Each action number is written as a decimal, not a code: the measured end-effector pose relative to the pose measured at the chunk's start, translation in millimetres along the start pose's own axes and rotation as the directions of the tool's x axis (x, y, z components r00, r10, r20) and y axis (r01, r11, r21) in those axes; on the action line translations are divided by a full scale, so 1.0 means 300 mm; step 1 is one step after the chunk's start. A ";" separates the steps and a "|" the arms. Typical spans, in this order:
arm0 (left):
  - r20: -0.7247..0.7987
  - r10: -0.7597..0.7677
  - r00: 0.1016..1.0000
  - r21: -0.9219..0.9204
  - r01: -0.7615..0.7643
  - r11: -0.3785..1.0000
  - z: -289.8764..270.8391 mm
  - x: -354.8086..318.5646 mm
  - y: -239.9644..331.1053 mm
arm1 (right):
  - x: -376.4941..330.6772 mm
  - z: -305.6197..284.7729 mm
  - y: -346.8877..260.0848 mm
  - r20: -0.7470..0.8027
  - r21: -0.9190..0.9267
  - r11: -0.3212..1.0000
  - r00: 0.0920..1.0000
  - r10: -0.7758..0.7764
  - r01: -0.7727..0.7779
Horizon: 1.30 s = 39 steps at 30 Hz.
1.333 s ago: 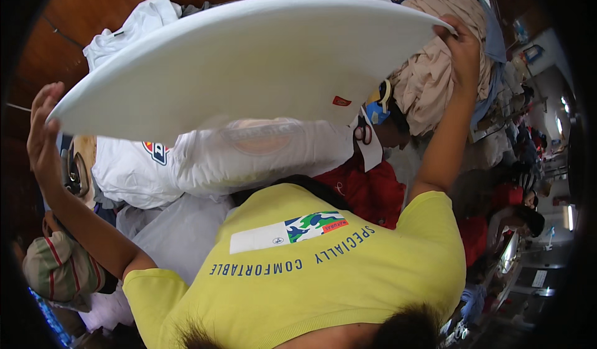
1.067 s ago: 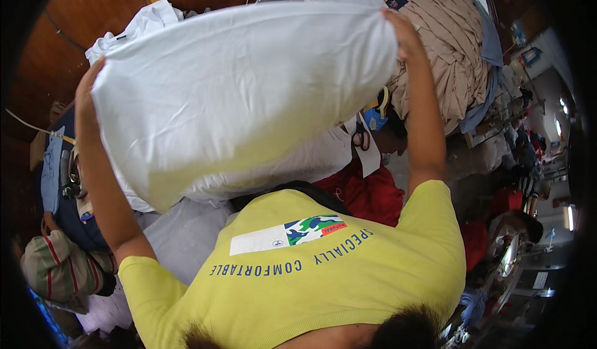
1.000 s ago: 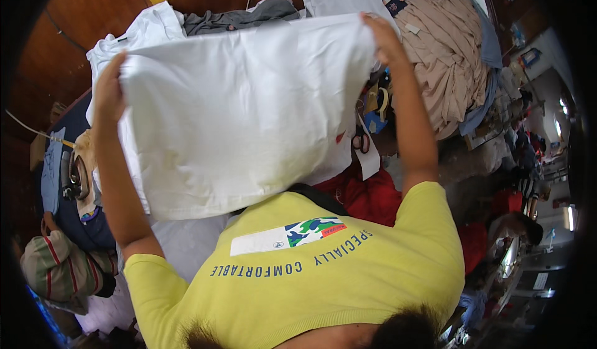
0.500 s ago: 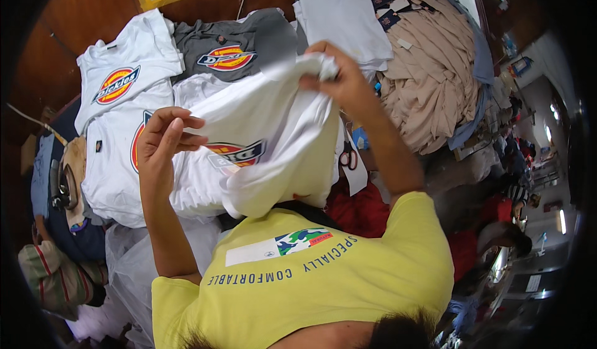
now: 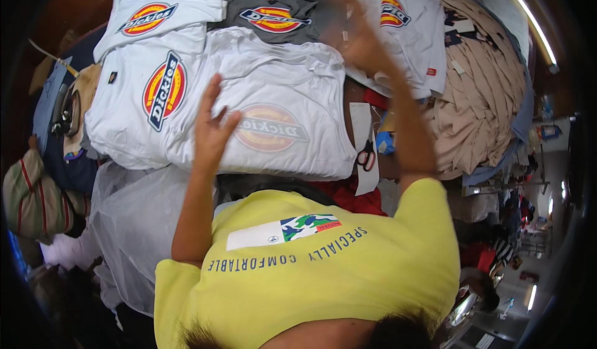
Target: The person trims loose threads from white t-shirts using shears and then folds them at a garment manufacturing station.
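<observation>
Nearest the camera, a yellow shirt is seen on the person's own shoulders, and both forearms rise from it toward the far side. To the near left, a sheet of clear plastic hangs off the surface edge.

The left hand is held open, fingers spread, just above the near edge of the white T-shirt, which lies flat on the surface with its round printed emblem showing through faintly, as if the print faces down. Nothing is gripped by this hand. The right hand is raised farther off and is blurred; it appears open, and no cloth is seen clamped in it. The two hands are well apart.

Just right of the shirt, a pair of red-handled scissors lies on a white paper strip. A sleeve or hem could be snagged on them if the shirt is dragged rightward.

To the left, a second white T-shirt overlaps the first; it could be pulled askew if both are caught together. Farther off lie a grey T-shirt and more white ones, and at the far right a stack of tan garments, which could be knocked by a wide sweep of the right arm.
</observation>
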<state>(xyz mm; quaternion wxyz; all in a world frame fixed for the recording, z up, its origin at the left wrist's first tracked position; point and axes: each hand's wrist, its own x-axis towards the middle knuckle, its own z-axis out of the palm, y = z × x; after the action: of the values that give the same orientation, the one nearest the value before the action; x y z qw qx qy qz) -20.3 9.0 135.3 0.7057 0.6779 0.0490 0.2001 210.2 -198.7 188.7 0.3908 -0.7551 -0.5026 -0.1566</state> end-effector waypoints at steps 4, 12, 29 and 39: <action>0.100 -0.178 0.979 -0.247 0.198 0.949 0.181 -0.040 0.042 | -0.229 0.336 -0.427 0.263 0.015 0.993 0.958 -0.114 0.114; 0.360 -0.118 0.925 0.179 0.055 0.982 0.190 -0.096 -0.153 | -0.486 0.402 -0.493 0.229 0.047 0.999 0.973 -0.037 0.027; 0.232 0.043 0.972 0.956 -0.236 0.175 -0.401 0.010 -0.398 | -0.977 0.206 -0.250 -0.182 -0.471 0.524 0.660 0.729 -0.709; 0.212 0.324 0.922 0.914 -0.304 0.268 -0.485 -0.027 -0.300 | -1.027 0.162 -0.191 -0.272 -0.155 0.476 0.501 0.822 -0.866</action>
<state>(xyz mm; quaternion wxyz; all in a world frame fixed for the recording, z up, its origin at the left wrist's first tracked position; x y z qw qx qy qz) -57.9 142.4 34.7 0.1341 0.9512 0.0258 0.2766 14.7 -347.6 -11.8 0.3483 -0.9347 -0.0049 -0.0703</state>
